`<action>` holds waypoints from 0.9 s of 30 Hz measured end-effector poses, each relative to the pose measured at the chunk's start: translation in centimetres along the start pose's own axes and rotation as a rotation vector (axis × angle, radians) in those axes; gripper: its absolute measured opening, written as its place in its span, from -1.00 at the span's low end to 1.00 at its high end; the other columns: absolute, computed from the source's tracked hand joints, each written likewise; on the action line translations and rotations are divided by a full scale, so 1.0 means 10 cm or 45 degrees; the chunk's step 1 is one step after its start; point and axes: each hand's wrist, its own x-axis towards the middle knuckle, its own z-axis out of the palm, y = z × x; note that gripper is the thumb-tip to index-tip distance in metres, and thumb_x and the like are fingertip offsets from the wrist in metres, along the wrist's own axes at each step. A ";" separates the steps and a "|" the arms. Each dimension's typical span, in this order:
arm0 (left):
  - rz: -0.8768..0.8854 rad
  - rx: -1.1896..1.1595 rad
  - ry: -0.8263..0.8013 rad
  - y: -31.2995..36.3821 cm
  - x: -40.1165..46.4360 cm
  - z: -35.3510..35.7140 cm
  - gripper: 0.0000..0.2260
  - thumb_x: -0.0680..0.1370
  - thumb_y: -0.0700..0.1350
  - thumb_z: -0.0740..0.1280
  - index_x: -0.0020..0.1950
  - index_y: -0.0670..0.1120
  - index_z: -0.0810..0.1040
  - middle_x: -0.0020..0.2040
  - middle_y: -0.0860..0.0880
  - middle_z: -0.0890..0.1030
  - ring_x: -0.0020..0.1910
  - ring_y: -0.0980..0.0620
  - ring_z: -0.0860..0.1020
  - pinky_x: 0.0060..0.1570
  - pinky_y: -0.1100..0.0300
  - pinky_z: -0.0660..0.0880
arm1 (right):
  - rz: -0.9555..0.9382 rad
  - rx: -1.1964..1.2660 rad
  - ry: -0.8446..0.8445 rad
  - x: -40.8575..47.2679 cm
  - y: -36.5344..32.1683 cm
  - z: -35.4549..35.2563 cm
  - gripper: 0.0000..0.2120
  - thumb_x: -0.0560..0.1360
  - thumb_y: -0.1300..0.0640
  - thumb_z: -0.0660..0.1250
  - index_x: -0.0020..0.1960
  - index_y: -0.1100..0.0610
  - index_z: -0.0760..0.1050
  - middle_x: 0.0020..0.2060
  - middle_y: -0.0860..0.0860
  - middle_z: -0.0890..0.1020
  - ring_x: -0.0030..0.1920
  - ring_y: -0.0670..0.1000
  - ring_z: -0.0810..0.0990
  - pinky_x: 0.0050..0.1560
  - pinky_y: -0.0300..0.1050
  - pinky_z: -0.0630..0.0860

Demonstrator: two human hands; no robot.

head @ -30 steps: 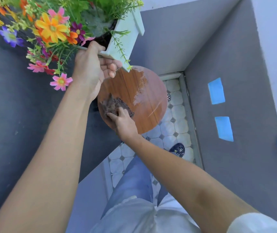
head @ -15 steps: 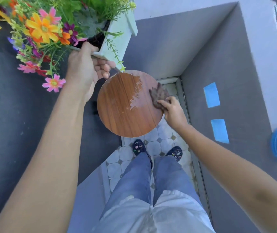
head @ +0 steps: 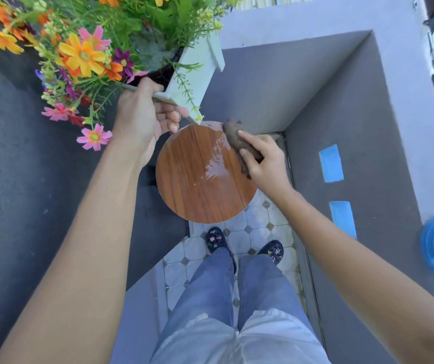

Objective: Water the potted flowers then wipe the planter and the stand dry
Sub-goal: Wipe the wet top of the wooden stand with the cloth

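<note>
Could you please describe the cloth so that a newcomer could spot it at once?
Find the round wooden stand at the centre. At its upper right edge, the right hand presses a crumpled cloth. It is dark brown, beside the wet patch.

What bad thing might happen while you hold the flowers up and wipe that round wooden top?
The left hand alone grips the white planter by its rim, and it looks tilted, so it might slip or spill soil onto the stand. A shiny wet patch sits beside the brown cloth that the right hand presses at the edge; water pushed off could wet the tiled floor by the shoes, making it slippery.
</note>
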 end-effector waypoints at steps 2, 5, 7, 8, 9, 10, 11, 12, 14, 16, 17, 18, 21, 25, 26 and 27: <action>0.001 -0.005 0.003 0.02 0.01 0.00 -0.70 0.57 -0.21 0.11 0.01 -0.40 0.53 -0.38 -0.27 0.60 -0.48 -0.02 0.43 -0.51 0.20 0.37 | -0.042 -0.028 -0.216 -0.28 0.02 0.21 -0.54 0.54 0.19 0.36 0.42 -0.03 0.46 0.00 0.05 0.51 -0.06 -0.04 0.50 0.02 -0.31 0.45; -0.001 -0.008 0.016 0.03 0.03 0.01 -0.71 0.57 -0.21 0.11 0.00 -0.40 0.53 -0.38 -0.27 0.60 -0.48 -0.02 0.42 -0.51 0.20 0.37 | -0.076 -0.458 -0.586 -0.77 0.25 0.61 -0.52 0.59 -0.06 0.28 0.48 0.00 0.38 0.09 0.10 0.49 0.04 0.12 0.50 0.01 0.03 0.55; -0.008 -0.011 0.023 0.05 0.04 0.01 -0.71 0.57 -0.21 0.11 -0.01 -0.40 0.52 -0.40 -0.26 0.60 -0.50 -0.01 0.42 -0.52 0.21 0.36 | -0.170 -0.787 -0.596 -0.96 0.36 0.79 -0.47 0.55 -0.19 0.27 0.44 0.04 0.41 0.12 0.16 0.52 0.05 0.21 0.49 -0.10 0.10 0.52; -0.011 -0.011 0.026 0.05 0.05 0.01 -0.71 0.57 -0.21 0.11 -0.02 -0.40 0.52 -0.40 -0.27 0.60 -0.51 -0.01 0.42 -0.52 0.21 0.35 | -0.205 -0.843 -0.568 -0.99 0.39 0.85 -0.47 0.54 -0.19 0.29 0.42 0.05 0.43 0.11 0.16 0.52 0.04 0.22 0.48 -0.13 0.09 0.50; -0.009 -0.007 0.029 0.05 0.06 0.01 -0.71 0.57 -0.21 0.11 -0.02 -0.40 0.52 -0.39 -0.28 0.60 -0.51 -0.01 0.42 -0.52 0.21 0.35 | -0.261 -0.840 -0.523 -0.98 0.40 0.89 -0.48 0.53 -0.16 0.32 0.40 0.08 0.45 0.10 0.17 0.53 0.04 0.21 0.48 -0.14 0.09 0.49; -0.005 0.002 0.032 0.05 0.07 0.00 -0.71 0.57 -0.22 0.11 -0.02 -0.40 0.52 -0.37 -0.29 0.60 -0.51 -0.02 0.42 -0.52 0.21 0.35 | -0.339 -0.806 -0.499 -0.96 0.41 0.94 -0.49 0.51 -0.11 0.36 0.38 0.11 0.46 0.10 0.17 0.53 0.05 0.21 0.48 -0.14 0.09 0.50; 0.000 0.010 0.033 0.05 0.07 -0.01 -0.71 0.57 -0.22 0.11 -0.01 -0.40 0.52 -0.35 -0.31 0.60 -0.50 -0.02 0.42 -0.52 0.20 0.35 | -0.424 -0.775 -0.510 -0.94 0.42 0.98 -0.50 0.50 -0.05 0.39 0.37 0.15 0.47 0.11 0.17 0.54 0.06 0.21 0.48 -0.13 0.09 0.50; 0.002 0.014 0.033 0.05 0.07 -0.01 -0.71 0.57 -0.22 0.11 0.00 -0.41 0.52 -0.34 -0.32 0.59 -0.50 -0.02 0.42 -0.52 0.20 0.35 | -0.507 -0.755 -0.549 -0.91 0.44 0.99 -0.51 0.50 -0.02 0.40 0.36 0.17 0.48 0.12 0.17 0.54 0.06 0.20 0.49 -0.11 0.09 0.52; -0.007 0.011 0.036 0.04 0.07 0.00 -0.71 0.56 -0.22 0.11 -0.01 -0.41 0.52 -0.33 -0.33 0.59 -0.51 -0.01 0.41 -0.52 0.21 0.35 | -0.637 -0.714 -0.635 -0.80 0.51 0.98 -0.55 0.54 0.00 0.38 0.35 0.21 0.49 0.11 0.17 0.54 0.05 0.18 0.51 -0.10 0.08 0.55; -0.020 0.009 0.038 0.03 0.07 -0.02 -0.71 0.56 -0.22 0.11 -0.02 -0.40 0.52 -0.35 -0.31 0.59 -0.51 -0.01 0.41 -0.52 0.21 0.35 | -0.699 -0.693 -0.657 -0.59 0.57 0.88 -0.57 0.56 0.00 0.37 0.33 0.22 0.51 0.08 0.19 0.55 0.02 0.18 0.53 -0.09 0.07 0.57; -0.022 0.011 0.035 0.03 0.07 -0.03 -0.71 0.56 -0.22 0.11 -0.01 -0.41 0.53 -0.36 -0.30 0.59 -0.50 -0.01 0.41 -0.52 0.21 0.35 | -0.678 -0.687 -0.615 -0.43 0.58 0.82 -0.59 0.56 0.03 0.38 0.32 0.23 0.52 0.08 0.21 0.56 0.02 0.18 0.54 -0.08 0.06 0.56; -0.021 0.016 0.035 0.02 0.07 -0.04 -0.71 0.56 -0.22 0.11 -0.01 -0.41 0.53 -0.36 -0.30 0.59 -0.50 -0.01 0.41 -0.52 0.20 0.35 | -0.595 -0.662 -0.545 -0.25 0.60 0.75 -0.61 0.56 0.06 0.38 0.31 0.23 0.52 0.09 0.22 0.56 0.03 0.20 0.54 -0.06 0.06 0.55; -0.018 0.025 0.048 -0.01 0.07 -0.08 -0.70 0.56 -0.22 0.11 0.01 -0.42 0.53 -0.36 -0.30 0.60 -0.50 -0.02 0.41 -0.52 0.20 0.35 | -0.178 -0.601 -0.306 0.35 0.70 0.55 -0.63 0.59 0.13 0.31 0.35 0.23 0.46 0.16 0.22 0.50 0.16 0.24 0.47 0.05 0.02 0.47; -0.015 0.019 0.052 -0.04 0.07 -0.10 -0.70 0.56 -0.22 0.12 0.00 -0.42 0.53 -0.35 -0.31 0.60 -0.49 -0.02 0.42 -0.52 0.20 0.35 | 0.004 -0.612 -0.231 0.72 0.76 0.47 -0.71 0.55 0.19 0.28 0.22 0.29 0.49 0.15 0.23 0.47 0.16 0.25 0.43 0.07 0.09 0.51; -0.018 0.011 0.049 -0.03 0.07 -0.10 -0.70 0.56 -0.22 0.12 0.00 -0.42 0.53 -0.35 -0.31 0.60 -0.49 -0.02 0.41 -0.52 0.21 0.35 | -0.031 -0.619 -0.248 0.65 0.71 0.49 -0.71 0.53 0.21 0.28 0.22 0.30 0.48 0.14 0.23 0.46 0.15 0.25 0.43 0.06 0.08 0.51; -0.019 0.000 0.047 -0.03 0.07 -0.09 -0.71 0.55 -0.22 0.12 0.00 -0.42 0.53 -0.36 -0.31 0.60 -0.49 -0.02 0.41 -0.52 0.21 0.35 | -0.066 -0.617 -0.269 0.53 0.67 0.52 -0.69 0.51 0.23 0.30 0.23 0.30 0.48 0.14 0.23 0.46 0.15 0.25 0.43 0.07 0.07 0.51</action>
